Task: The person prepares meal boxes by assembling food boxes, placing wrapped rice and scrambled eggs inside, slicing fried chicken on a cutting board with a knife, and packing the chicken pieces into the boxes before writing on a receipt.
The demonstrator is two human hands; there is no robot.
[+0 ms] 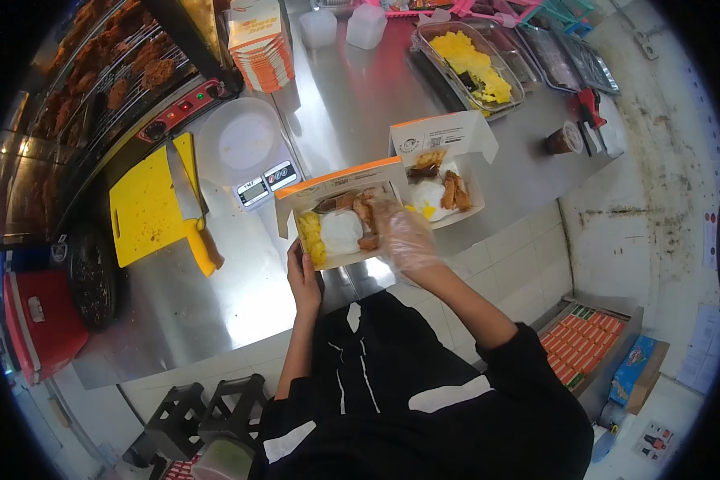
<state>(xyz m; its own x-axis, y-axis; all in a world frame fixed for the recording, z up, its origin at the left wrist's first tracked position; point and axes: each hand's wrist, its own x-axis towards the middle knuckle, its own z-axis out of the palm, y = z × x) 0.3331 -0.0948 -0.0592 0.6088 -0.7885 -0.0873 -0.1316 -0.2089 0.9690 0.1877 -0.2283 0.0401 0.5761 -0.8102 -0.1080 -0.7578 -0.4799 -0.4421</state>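
An open paper meal box (346, 176) holds scrambled egg (310, 237), a white mound that looks like rice (341, 231) and browned chicken pieces (363, 214). My left hand (303, 278) grips its near left corner from outside and below. My right hand (406, 234), in a clear plastic glove, reaches over the right side of that box beside the chicken. Its fingers are bent together, and what they hold, if anything, is hidden. Right behind it stands a second open meal box (448, 132) with rice, chicken strips (456, 192) and a bit of egg.
On the steel counter (248, 308) to the left lie a yellow cutting board (140, 216), a knife (187, 188) and a kitchen scale (256, 192) with a round bowl. Folded boxes (260, 48) are stacked behind. An egg tray (472, 68) and a sauce cup (566, 138) sit right.
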